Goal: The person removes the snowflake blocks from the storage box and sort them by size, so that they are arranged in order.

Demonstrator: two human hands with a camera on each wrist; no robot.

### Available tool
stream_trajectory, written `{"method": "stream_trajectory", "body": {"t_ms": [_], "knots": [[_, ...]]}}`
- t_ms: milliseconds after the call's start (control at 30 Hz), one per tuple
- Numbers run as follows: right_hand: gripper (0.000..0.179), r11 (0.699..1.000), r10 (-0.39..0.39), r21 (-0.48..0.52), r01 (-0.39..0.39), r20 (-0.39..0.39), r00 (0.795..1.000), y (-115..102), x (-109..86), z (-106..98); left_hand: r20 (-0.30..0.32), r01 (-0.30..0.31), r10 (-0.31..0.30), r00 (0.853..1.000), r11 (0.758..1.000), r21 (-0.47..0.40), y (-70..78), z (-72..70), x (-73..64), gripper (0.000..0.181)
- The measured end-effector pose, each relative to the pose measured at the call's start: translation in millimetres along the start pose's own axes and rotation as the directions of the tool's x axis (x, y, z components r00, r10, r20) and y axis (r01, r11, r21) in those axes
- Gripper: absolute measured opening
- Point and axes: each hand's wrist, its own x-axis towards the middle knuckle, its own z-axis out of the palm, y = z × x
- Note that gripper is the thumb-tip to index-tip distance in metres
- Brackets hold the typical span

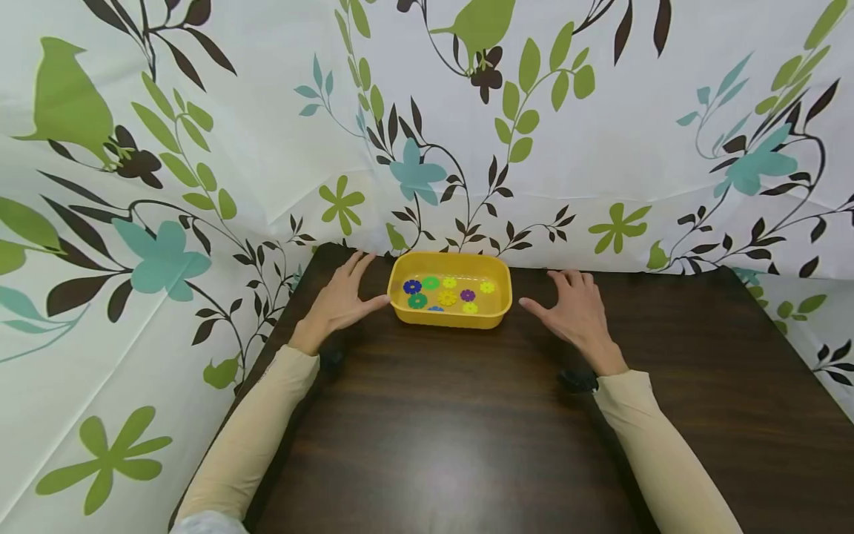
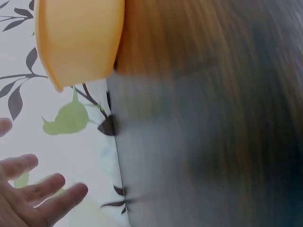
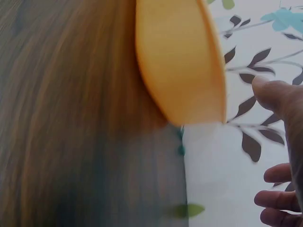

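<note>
Both grips spread, fingers relaxed: left hand (image 1: 339,302) just beside yellow plastic tub (image 1: 450,319), right hand (image 1: 575,311) near its other side, on dark wood counter (image 1: 454,430).

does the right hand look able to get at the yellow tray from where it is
Probably yes. The right hand lies open on the table just to the right of the yellow tray, thumb pointing toward it, and only bare tabletop lies between them. The left hand is on the tray's other side.
</note>
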Motion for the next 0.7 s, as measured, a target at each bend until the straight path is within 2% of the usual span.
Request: {"method": "stream_trajectory", "body": {"t_ms": [100,200,300,433,533,700], "knots": [[0.084,0.999,-0.027,0.046,0.029,-0.04,0.999,-12.1,4.1,2.1,-0.027,-0.012,0.011,1.0,0.998,-0.054,4.7,2.7,0.4,0.103],[0.076,0.994,-0.045,0.102,0.049,-0.041,0.998,-25.5,9.2,4.7,-0.044,-0.023,0.02,0.999,0.997,-0.079,11.3,5.7,2.6,0.104],[0.068,0.986,-0.065,0.154,0.065,0.0,0.998,-40.0,15.5,7.7,-0.03,-0.021,0.018,0.999,0.995,-0.1,17.3,9.8,6.6,0.105],[0.057,0.972,-0.115,0.213,0.097,0.074,0.991,-60.0,25.6,13.5,0.014,0.013,-0.011,1.0,0.987,-0.161,23.0,15.8,10.3,0.102],[0.051,0.96,-0.16,0.252,0.123,0.133,0.978,-74.1,34.2,19.7,0.039,0.041,-0.034,0.999,0.976,-0.212,25.4,20.4,10.9,0.099],[0.048,0.944,-0.233,0.288,0.163,0.227,0.945,-92.6,48.7,30.1,0.047,0.047,-0.035,0.998,0.963,-0.265,28.9,30.2,14.7,0.101]]}}
